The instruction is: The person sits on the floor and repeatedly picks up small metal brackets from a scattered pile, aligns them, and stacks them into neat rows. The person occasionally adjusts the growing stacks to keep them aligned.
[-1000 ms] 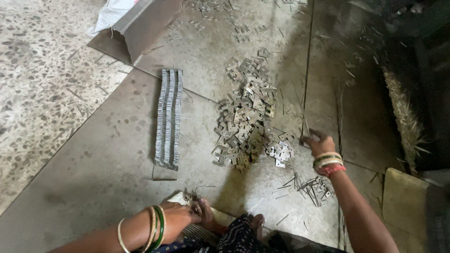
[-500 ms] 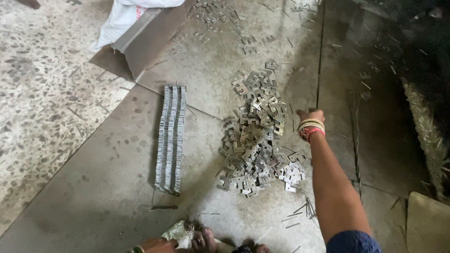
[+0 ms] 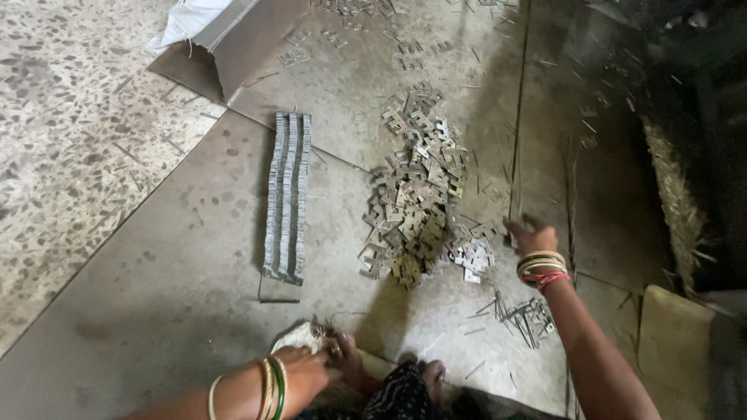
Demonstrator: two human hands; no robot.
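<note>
right hand (image 3: 531,236): fingers curled, empty I think, right by the pile's right edge
left hand (image 3: 307,373): near floor edge, grip hidden
pile (image 3: 416,194): mid floor, thin stamped metal bits, light, stiff, probably sharp; pinch by flat faces
rows (image 3: 286,198): stacked neatly, left of pile

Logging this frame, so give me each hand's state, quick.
Left hand: rests by a pale bundle; grip cannot be told.
Right hand: fingers curled beside the pile of metal pieces; holding anything cannot be told.

Only packaging I can spot: a white woven plastic sack (image 3: 198,17) far left on the floor, slumped against a slanted brown metal sheet (image 3: 249,47). No labels, signs or screens.
</note>
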